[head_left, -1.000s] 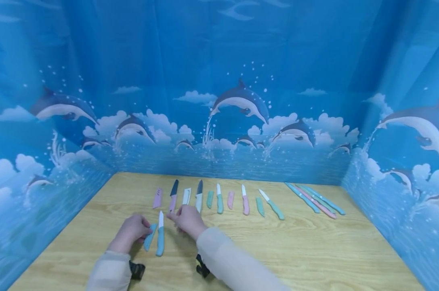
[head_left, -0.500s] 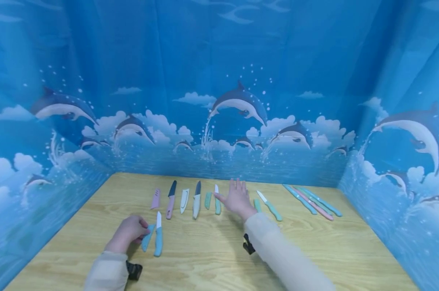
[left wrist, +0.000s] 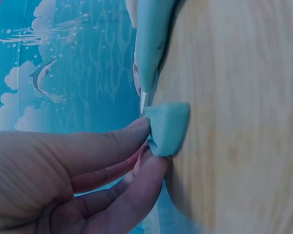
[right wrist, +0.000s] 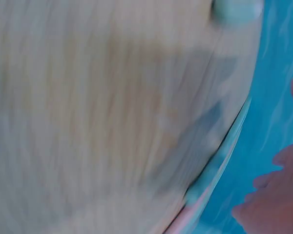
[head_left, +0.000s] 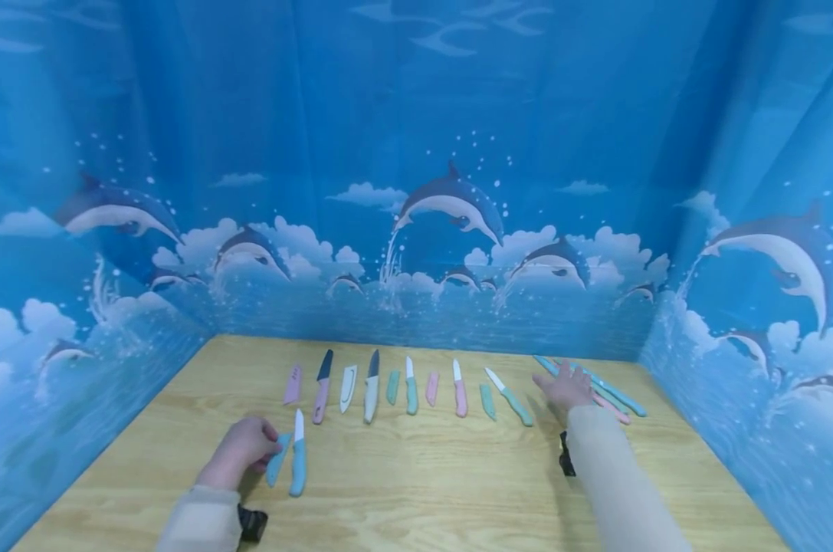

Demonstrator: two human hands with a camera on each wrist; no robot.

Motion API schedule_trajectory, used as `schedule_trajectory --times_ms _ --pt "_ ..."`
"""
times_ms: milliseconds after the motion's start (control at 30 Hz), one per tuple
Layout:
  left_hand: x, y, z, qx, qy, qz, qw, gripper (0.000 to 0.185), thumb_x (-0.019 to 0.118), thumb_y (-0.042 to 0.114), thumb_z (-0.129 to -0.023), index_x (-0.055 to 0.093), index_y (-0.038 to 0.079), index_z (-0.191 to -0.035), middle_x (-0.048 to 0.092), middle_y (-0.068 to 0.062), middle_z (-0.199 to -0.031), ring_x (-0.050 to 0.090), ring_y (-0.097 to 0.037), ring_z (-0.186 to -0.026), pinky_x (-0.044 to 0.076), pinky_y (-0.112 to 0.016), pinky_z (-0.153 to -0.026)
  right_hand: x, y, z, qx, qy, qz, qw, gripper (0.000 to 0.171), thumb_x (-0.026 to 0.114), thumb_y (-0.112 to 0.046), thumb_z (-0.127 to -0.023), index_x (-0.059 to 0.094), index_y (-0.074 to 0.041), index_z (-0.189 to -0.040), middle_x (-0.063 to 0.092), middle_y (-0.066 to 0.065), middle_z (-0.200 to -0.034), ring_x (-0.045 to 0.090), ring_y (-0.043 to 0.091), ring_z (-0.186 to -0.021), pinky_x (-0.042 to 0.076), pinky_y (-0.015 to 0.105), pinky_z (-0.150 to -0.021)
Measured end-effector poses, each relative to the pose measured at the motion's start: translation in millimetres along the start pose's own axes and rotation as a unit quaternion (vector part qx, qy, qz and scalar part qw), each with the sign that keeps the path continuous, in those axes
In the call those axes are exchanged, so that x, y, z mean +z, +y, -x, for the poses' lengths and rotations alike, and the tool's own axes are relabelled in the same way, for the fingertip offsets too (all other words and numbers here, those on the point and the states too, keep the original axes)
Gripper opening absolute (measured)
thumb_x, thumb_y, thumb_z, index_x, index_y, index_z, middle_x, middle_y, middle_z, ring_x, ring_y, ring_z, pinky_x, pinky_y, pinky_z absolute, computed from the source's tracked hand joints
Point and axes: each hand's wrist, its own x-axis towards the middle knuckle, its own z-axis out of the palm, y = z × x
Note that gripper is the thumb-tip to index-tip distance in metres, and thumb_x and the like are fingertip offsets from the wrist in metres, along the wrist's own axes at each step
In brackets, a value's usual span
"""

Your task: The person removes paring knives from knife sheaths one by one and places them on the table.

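My left hand (head_left: pixel 244 445) pinches a blue knife sheath (head_left: pixel 278 460) between thumb and fingers at the front left; in the left wrist view the sheath (left wrist: pixel 170 127) shows end-on, close over the table. Just right of it lies a small knife (head_left: pixel 298 460) with a blue handle and white blade, pointing away. My right hand (head_left: pixel 569 386), fingers spread, is over the bundle of long slender blue, pink and green pieces (head_left: pixel 619 395) at the back right, hiding part of them. In the right wrist view the hand (right wrist: pixel 278 200) appears apart from the blurred bundle.
Along the back lie a lilac sheath (head_left: pixel 293 385), a lilac knife (head_left: pixel 323 391), a white sheath (head_left: pixel 348 387) and a white knife (head_left: pixel 371 391). Further right are smaller green and pink knives with sheaths, such as a pink knife (head_left: pixel 460 391). A dolphin-print curtain (head_left: pixel 402 307) encloses the table.
My right hand has swept right, from beside the lilac and white knives, across the row, to the bundle at the back right, its fingers spreading. The left hand keeps its hold on the blue sheath.
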Motion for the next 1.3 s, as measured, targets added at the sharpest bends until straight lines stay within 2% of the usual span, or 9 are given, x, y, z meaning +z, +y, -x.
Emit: schedule_trajectory --times_ms 133,300,533,667,833,1033,1100,1200,1300 --pt "-1.2 -3.0 0.5 0.001 0.003 0.000 1.0000 0.014 0.065 -0.005 -0.085 0.058 -0.012 -0.095 0.061 -0.019 -0.081 0.063 -0.023 -0.070 0.056 -0.033 -0.061 -8.1 22.7 1.6 0.007 0.008 0.043 0.999 0.089 0.038 -0.052 -0.100 -0.002 0.011 -0.149 -0.006 0.041 -0.150 -0.008 0.060 -0.137 0.006 0.069 -0.111" --pt "-0.9 -1.3 2.3 0.005 0.008 -0.006 0.9999 0.011 0.065 -0.005 -0.084 0.059 -0.010 -0.091 0.061 -0.018 -0.080 0.062 -0.022 -0.069 0.055 -0.032 -0.060 -12.3 31.4 5.6 -0.040 0.002 0.089 0.995 0.076 0.041 -0.040 -0.103 0.008 0.011 -0.149 0.003 0.037 -0.153 0.000 0.061 -0.137 0.011 0.070 -0.110" --pt "0.8 0.7 4.9 0.005 0.014 -0.008 0.9999 0.011 0.065 -0.004 -0.084 0.059 -0.009 -0.091 0.060 -0.017 -0.078 0.061 -0.022 -0.068 0.055 -0.032 -0.059 -10.8 35.1 -1.4 -0.088 -0.025 0.097 0.991 0.067 0.047 -0.030 -0.102 0.015 0.003 -0.152 0.014 0.035 -0.153 0.013 0.059 -0.136 0.018 0.069 -0.109" --pt "1.5 0.0 4.1 0.002 0.013 -0.009 0.9999 0.011 0.065 -0.004 -0.084 0.059 -0.009 -0.091 0.060 -0.016 -0.079 0.061 -0.022 -0.068 0.054 -0.032 -0.059 -8.7 38.9 -5.4 -0.091 -0.038 0.118 0.988 0.059 0.047 -0.024 -0.102 0.026 0.010 -0.146 0.028 0.037 -0.146 0.030 0.056 -0.131 0.029 0.065 -0.106" --pt "1.7 0.3 4.6 0.000 0.014 -0.009 0.9999 0.011 0.066 -0.003 -0.084 0.059 -0.008 -0.091 0.059 -0.016 -0.077 0.060 -0.022 -0.067 0.054 -0.031 -0.058 -10.6 38.0 -5.5 -0.076 -0.035 0.137 0.987 0.045 0.042 -0.016 -0.102 0.040 0.011 -0.137 0.042 0.036 -0.139 0.037 0.055 -0.127 0.032 0.064 -0.104" --pt "3.5 -0.3 4.7 0.004 0.017 -0.006 0.9998 0.011 0.066 -0.004 -0.083 0.059 -0.008 -0.090 0.059 -0.015 -0.077 0.060 -0.022 -0.066 0.054 -0.031 -0.058 -8.0 41.2 -12.8 -0.091 0.010 0.160 0.983 0.036 0.041 -0.003 -0.099 0.050 0.009 -0.132 0.058 0.033 -0.121 0.058 0.048 -0.104 0.048 0.055 -0.090" --pt "4.9 -0.1 4.7 0.006 0.015 -0.004 0.9999 0.011 0.066 -0.004 -0.083 0.059 -0.008 -0.090 0.059 -0.015 -0.077 0.060 -0.022 -0.066 0.054 -0.031 -0.058 -6.7 43.9 -15.1 -0.090 0.015 0.155 0.984 0.041 0.041 0.005 -0.097 0.045 0.006 -0.138 0.056 0.033 -0.124 0.059 0.047 -0.104 0.049 0.054 -0.090" --pt "6.2 1.0 4.5 0.001 0.013 -0.002 0.9999 0.011 0.066 -0.003 -0.083 0.059 -0.008 -0.090 0.059 -0.015 -0.078 0.060 -0.022 -0.067 0.054 -0.031 -0.058 -7.0 44.6 -16.4 -0.078 0.005 0.125 0.989 0.055 0.037 0.012 -0.094 0.033 0.001 -0.147 0.060 0.034 -0.116 0.065 0.035 -0.079 0.054 0.042 -0.073" --pt "6.1 1.9 3.7 -0.002 0.015 -0.007 0.9999 0.011 0.066 -0.003 -0.083 0.060 -0.008 -0.090 0.059 -0.015 -0.079 0.060 -0.022 -0.068 0.054 -0.032 -0.059 -8.1 41.6 -15.4 -0.057 -0.027 0.084 0.994 0.073 0.035 0.017 -0.089 0.014 -0.008 -0.154 0.051 0.037 -0.128 0.045 0.015 -0.048 0.044 0.028 -0.050"
